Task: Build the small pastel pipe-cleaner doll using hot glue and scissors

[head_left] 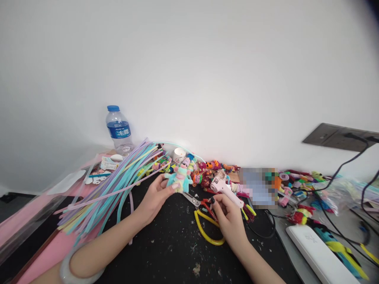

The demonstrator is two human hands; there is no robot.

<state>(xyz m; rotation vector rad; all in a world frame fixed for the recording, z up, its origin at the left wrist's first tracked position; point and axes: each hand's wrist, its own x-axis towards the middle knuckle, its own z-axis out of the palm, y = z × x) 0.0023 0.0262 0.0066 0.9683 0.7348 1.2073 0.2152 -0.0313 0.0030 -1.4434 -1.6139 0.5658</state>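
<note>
My left hand (158, 193) grips a small fuzzy doll (181, 180) in pale blue, pink and yellow, made of pipe cleaners, and holds it up above the black mat. To its right, my right hand (229, 215) has thumb and forefinger pinched together. A tiny dark spot shows at those fingertips; whether it is a nail or a held piece I cannot make out. Just behind these fingers lie scissors (194, 201) with red handles, blades toward the doll. A bent yellow loop (204, 235) rests beside them. A pale pink glue gun (227, 191) lies beyond my right hand.
Long pastel pipe cleaners (118, 197) are heaped at left, near a water bottle (118, 130). A paper cup (179, 155) and several colourful dolls (204, 177) line the wall. At right are a white power bank (318, 252), black cables (333, 177) and a wall socket (331, 136).
</note>
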